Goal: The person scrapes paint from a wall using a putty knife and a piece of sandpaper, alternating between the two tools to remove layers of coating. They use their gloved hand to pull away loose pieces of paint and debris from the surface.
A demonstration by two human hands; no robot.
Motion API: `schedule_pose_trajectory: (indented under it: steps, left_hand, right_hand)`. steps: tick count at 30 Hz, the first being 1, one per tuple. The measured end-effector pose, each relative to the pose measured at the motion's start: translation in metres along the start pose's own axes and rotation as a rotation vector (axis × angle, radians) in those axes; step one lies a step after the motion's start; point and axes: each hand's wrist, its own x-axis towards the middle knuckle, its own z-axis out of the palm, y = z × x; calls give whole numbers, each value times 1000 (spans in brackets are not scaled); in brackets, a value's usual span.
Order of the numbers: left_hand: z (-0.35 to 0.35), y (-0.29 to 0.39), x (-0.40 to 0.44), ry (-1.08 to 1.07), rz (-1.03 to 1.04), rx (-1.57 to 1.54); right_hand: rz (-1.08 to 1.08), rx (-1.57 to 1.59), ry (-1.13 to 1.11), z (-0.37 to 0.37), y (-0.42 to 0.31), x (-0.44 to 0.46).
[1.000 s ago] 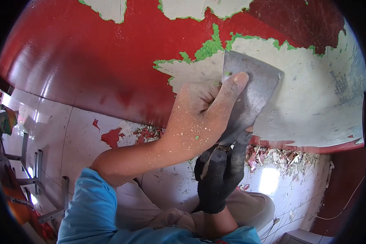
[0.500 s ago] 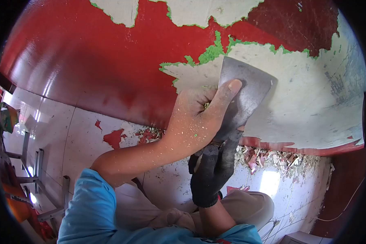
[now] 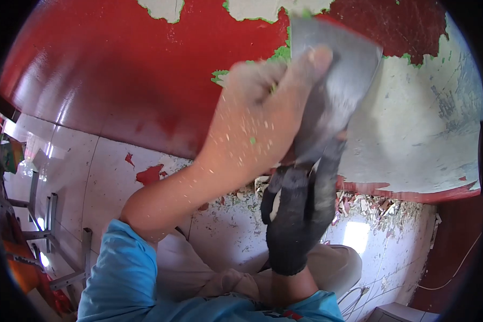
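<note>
A wide metal scraper [image 3: 342, 70] has its blade against the red-painted wall [image 3: 188, 59], where ragged green edges border the pale bared surface [image 3: 408, 112]. My left hand [image 3: 268, 102], bare and flecked with chips, is closed on the scraper with its thumb along the blade's face. Lower down, my right hand [image 3: 300, 214] wears a black glove and is wrapped round the scraper's handle end, its fingers partly hiding it. The blade and left hand are blurred by motion.
Paint flakes [image 3: 381, 209] lie along the wall's foot on the white tiled floor [image 3: 214, 231]. Larger red pieces [image 3: 149, 175] lie farther left. A metal frame [image 3: 51, 225] stands at the left, and a thin cable [image 3: 456, 271] runs at the right.
Both hands have pushed the scraper up the wall and slightly right. Its blade now covers part of the green edge and the red paint above.
</note>
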Motion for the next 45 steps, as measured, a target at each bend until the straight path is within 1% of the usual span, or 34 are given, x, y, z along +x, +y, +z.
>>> schedule_pose_trajectory:
  steps: [1,2,4,5,6,8,9,10,12,13,15,16,18,19,21,22,24,25,27,31,34,36,37,38,39,40,42,43,45]
  left_hand:
    - [8,0,4,90,111,-58]
    - [7,-2,4,92,111,-49]
    - [6,-5,7,84,147,-33]
    - [6,0,0,64,102,5]
    - [9,-4,-2,61,110,3]
    - [11,-26,-5,114,115,-2]
    - [8,-31,-7,101,63,54]
    - [8,-34,-9,97,54,50]
    - [10,-37,-10,109,-55,-66]
    - [7,-38,-10,106,-60,-69]
    - [-2,-39,-9,44,-13,155]
    - [-1,-38,-8,44,-11,151]
    - [-1,-33,-8,18,-33,103]
    - [-1,-34,-6,23,-35,101]
    - [0,-34,-1,65,60,153]
    - [1,-32,0,70,55,155]
    - [5,-25,0,43,79,29]
    - [7,-23,0,40,76,33]
    - [8,-22,0,31,104,-63]
    - [3,-27,1,-10,47,4]
    - [5,-31,-3,36,132,86]
    - [8,-28,-9,60,149,64]
    - [9,-25,-8,60,160,65]
    - [10,-24,-7,72,109,17]
    - [10,-23,-7,82,56,-30]
    - [7,-21,-5,83,58,-30]
    - [-1,-15,0,73,43,270]
    - [0,-13,-1,74,44,269]
    - [5,-11,0,88,59,102]
  right_hand:
    - [-104,-30,-28,0,-2,6]
    - [-102,-20,-28,3,-2,4]
    - [-59,95,37,11,6,4]
    - [-146,-6,46,11,24,-2]
    - [-154,-8,49,12,31,-6]
    - [-62,1,66,17,37,-20]
    - [41,93,94,21,36,-28]
    - [48,86,99,20,36,-29]
    - [106,111,68,19,34,-31]
    - [109,107,71,18,30,-31]
    - [238,126,119,17,22,-31]
    - [235,123,119,16,20,-30]
    - [298,152,107,13,17,-26]
    - [300,150,103,12,13,-25]
    - [275,183,84,9,7,-21]
    - [281,184,79,10,10,-19]
    - [-69,-167,54,11,17,-14]
    - [-66,-164,57,10,14,-15]
    - [137,79,42,10,6,-17]
    - [162,40,59,2,8,-17]
    - [126,102,37,2,20,-20]
    - [-31,39,12,9,22,-20]
    - [-19,35,19,11,21,-20]
    - [-24,36,18,12,18,-20]
    - [75,154,44,14,13,-19]
    - [175,272,69,15,9,-18]
    - [164,255,68,17,5,-12]
    - [153,236,69,17,4,-10]
    - [176,248,69,18,4,-9]
